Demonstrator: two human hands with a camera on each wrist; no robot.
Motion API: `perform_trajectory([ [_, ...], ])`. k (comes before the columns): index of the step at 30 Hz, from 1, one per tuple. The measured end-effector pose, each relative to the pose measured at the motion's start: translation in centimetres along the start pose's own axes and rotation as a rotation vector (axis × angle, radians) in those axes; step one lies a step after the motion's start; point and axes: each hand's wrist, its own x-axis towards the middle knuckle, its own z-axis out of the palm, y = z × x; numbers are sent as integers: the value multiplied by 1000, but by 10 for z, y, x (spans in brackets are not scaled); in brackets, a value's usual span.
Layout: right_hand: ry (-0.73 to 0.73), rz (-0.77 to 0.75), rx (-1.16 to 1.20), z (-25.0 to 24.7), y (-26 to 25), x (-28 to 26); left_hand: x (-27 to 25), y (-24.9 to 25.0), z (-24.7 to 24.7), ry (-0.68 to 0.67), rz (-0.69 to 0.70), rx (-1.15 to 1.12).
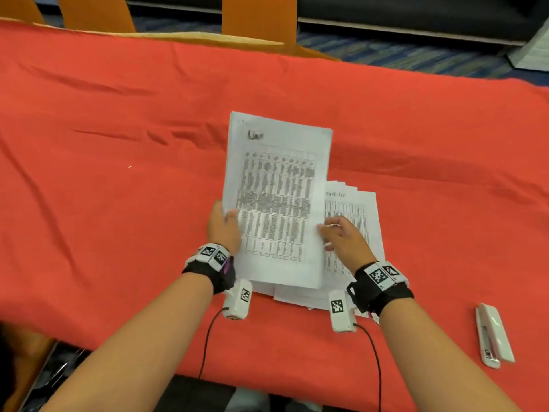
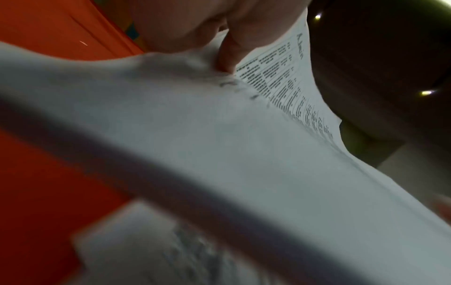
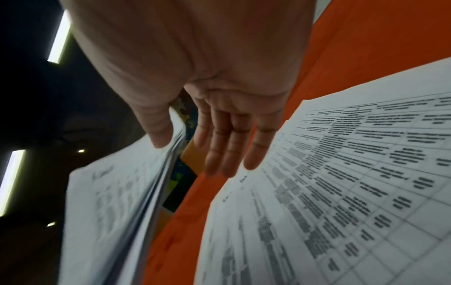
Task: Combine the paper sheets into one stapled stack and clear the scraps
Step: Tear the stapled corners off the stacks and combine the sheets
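Note:
A stack of printed paper sheets (image 1: 276, 197) is lifted and tilted above the red cloth. My left hand (image 1: 227, 217) pinches its left edge, thumb (image 2: 229, 52) on the top page. My right hand (image 1: 326, 230) is at the stack's right edge; the thumb (image 3: 158, 135) touches that edge (image 3: 109, 212) while the fingers (image 3: 227, 146) lie straight, apart from the paper. More printed sheets (image 1: 356, 209) lie fanned on the cloth under and right of the lifted stack, also seen close up (image 3: 341, 183). A tiny white scrap (image 1: 129, 167) lies far left.
A white stapler (image 1: 493, 334) lies on the red cloth (image 1: 118, 114) to the right, near the front edge. Orange chair backs (image 1: 258, 16) stand beyond the table's far edge. Cables hang from both wrist cameras.

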Motion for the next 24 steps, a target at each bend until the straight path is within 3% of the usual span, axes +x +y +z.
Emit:
perform_trajectory([
  [3, 77, 118, -222, -5, 20, 13, 29, -16, -51, 30, -83, 89],
  [7, 340, 365, -594, -27, 55, 23, 61, -46, -119, 70, -220, 247],
  [10, 467, 536, -666, -40, 74, 23, 86, -86, -158, 60, -298, 372],
  [13, 486, 643, -680, -45, 88, 23, 100, -121, -176, 1, -336, 504],
  [18, 490, 689, -582, -49, 94, 25, 110, -144, -175, -134, -409, 588],
  [22, 488, 580, -487, -53, 90, 19, 104, -118, -164, -25, -455, 722],
  [24, 479, 559, -492, -53, 92, 18, 96, -99, -152, 25, -401, 755],
])
